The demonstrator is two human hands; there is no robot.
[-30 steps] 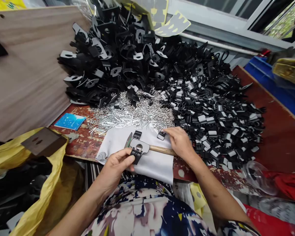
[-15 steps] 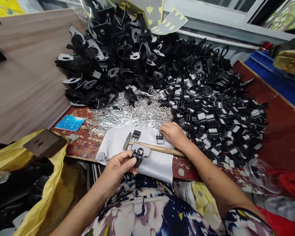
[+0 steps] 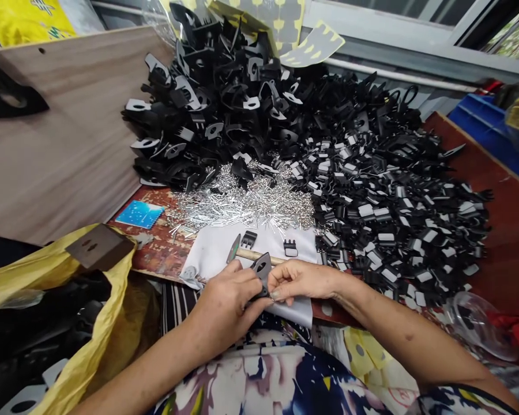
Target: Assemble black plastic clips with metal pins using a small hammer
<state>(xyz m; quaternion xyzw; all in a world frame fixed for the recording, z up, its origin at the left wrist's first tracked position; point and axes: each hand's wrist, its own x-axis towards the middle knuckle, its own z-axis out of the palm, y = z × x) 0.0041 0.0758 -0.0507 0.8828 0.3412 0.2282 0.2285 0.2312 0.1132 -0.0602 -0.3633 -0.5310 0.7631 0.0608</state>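
Observation:
My left hand (image 3: 231, 294) is closed around a black plastic clip (image 3: 263, 270), its flat plate with a hole standing tilted upward. The clip's lower part is hidden by my fingers. My right hand (image 3: 300, 282) meets it on the right, thumb and forefinger pinched at the clip's edge on what looks like a thin metal pin, mostly covered. Behind both hands a hammer (image 3: 248, 253) with a wooden handle lies on a pale grey cloth (image 3: 214, 245). Two small black clip pieces rest on that cloth: one beyond the hammer head (image 3: 234, 248), the other piece (image 3: 290, 248) farther right.
Loose silver pins (image 3: 242, 202) lie heaped beyond the cloth. A big pile of black clip parts (image 3: 225, 115) rises behind, and smaller pieces (image 3: 384, 219) spread right. A blue card (image 3: 139, 214) lies left. A yellow sack (image 3: 116, 305) with black parts stands front left, under a brown block (image 3: 99, 246).
My right hand has come from the cloth's far right edge to the clip in my left hand. The clip has been turned on edge and brought closer to me. The view has shifted left.

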